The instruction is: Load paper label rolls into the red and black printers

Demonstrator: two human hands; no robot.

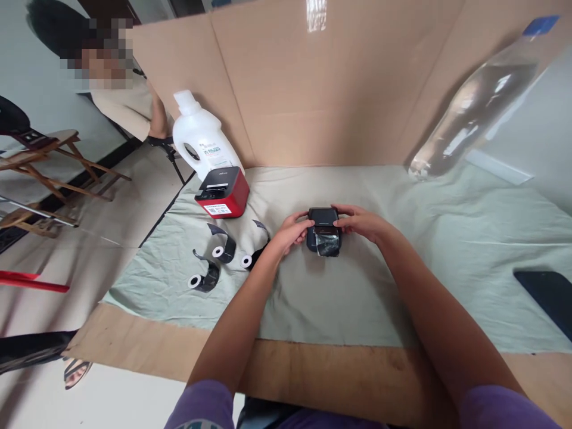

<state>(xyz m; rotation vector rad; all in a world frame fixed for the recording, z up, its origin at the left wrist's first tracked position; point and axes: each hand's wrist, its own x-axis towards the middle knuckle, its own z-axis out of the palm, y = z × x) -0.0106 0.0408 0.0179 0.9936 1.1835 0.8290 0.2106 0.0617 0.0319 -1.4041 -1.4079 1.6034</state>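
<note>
Pale green cloth [357, 298] covers a cardboard work surface [313, 369], with cardboard walls [313, 89] standing behind it, probably to screen off the work area.

At 10 o'clock from the hands, a white jug [199, 134] stands upright against the cardboard wall. Just in front of it sits a red and black label printer [222, 192]. At 9 o'clock, three small black tape rolls [218, 253] lie loose on the cloth with their tails uncurled, near the left forearm.

At centre, a small black printer [323, 232] rests on the cloth, with dark glossy tape showing at its near edge. The left hand [292, 233] grips its left side; the right hand [360, 221] grips its right side. Both hands are closed on the unit, one per flank, which appears to steady it on the soft cloth. The unit lies directly between the two sets of fingertips.

At 2 o'clock, a clear plastic bottle [478, 98] leans tilted against the wall. At 4 o'clock, a dark flat object [547, 298] lies at the frame edge.
</note>
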